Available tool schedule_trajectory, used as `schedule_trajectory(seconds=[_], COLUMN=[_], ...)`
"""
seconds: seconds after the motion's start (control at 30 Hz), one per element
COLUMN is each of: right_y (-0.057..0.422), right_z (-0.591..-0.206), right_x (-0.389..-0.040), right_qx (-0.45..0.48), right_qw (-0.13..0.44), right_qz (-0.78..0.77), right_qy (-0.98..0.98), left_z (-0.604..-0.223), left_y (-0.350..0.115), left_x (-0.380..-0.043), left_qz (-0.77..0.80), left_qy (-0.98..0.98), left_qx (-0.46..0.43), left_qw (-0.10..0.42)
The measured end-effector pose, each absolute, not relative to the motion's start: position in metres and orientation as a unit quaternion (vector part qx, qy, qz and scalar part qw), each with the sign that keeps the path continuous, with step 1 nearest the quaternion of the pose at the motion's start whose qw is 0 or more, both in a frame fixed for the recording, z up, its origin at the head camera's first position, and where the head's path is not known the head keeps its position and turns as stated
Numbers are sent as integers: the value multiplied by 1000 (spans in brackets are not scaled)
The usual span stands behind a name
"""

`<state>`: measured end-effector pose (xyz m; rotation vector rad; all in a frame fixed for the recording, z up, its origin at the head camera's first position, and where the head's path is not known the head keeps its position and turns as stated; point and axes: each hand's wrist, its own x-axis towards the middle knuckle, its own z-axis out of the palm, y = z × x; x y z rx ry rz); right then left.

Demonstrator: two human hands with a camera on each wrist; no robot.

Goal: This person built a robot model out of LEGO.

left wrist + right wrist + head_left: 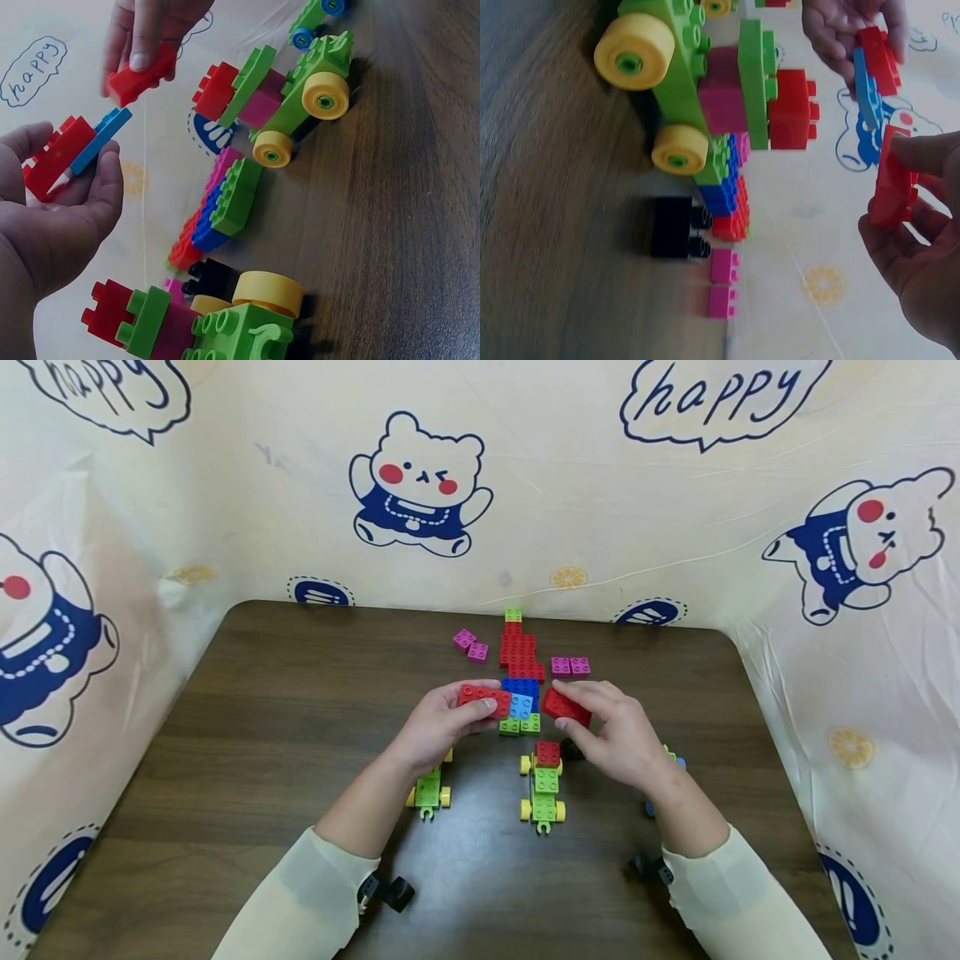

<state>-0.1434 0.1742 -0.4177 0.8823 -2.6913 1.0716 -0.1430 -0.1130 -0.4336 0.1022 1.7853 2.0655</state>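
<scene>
My left hand (442,718) pinches a red building brick (474,693) joined to a light blue one (522,705) that sticks out past the fingers. Close by, the right hand (626,739) grips another red brick (567,707) between thumb and fingers. A gap separates the two held pieces, plain in the left wrist view, where the right hand's red brick (135,81) hovers above the light blue brick (100,140). In the right wrist view the red brick (892,184) is held on its long sides, studs turned away from the thumb.
Beyond the hands lies a row of red (519,650), blue and green bricks. Pink bricks flank it, a pair (570,667) on the right. Nearer stand two green wheeled cars, one (545,785) topped with red, another (428,789) by the left forearm. A black brick (673,227) sits nearby.
</scene>
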Motion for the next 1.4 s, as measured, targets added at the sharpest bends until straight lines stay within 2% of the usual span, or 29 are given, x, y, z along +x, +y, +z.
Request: schedule_trajectory(seconds=[0.43,0.73,1.1,1.4], right_y=[158,153,148,151], right_z=[-414,-411,-411,-413], right_x=[-139,-136,-136,-132], right_qx=[339,360,366,380], right_qw=[66,87,86,108], right_qz=[360,366,351,350], right_qy=[-866,-854,-857,-849], left_z=[-430,-430,-427,-424], left_y=[-110,-110,-108,-105], left_x=[-138,-137,-134,-129], left_qz=[745,751,750,725], left_qy=[630,626,624,652], left_qx=[47,54,64,76], left_qw=[216,205,209,206])
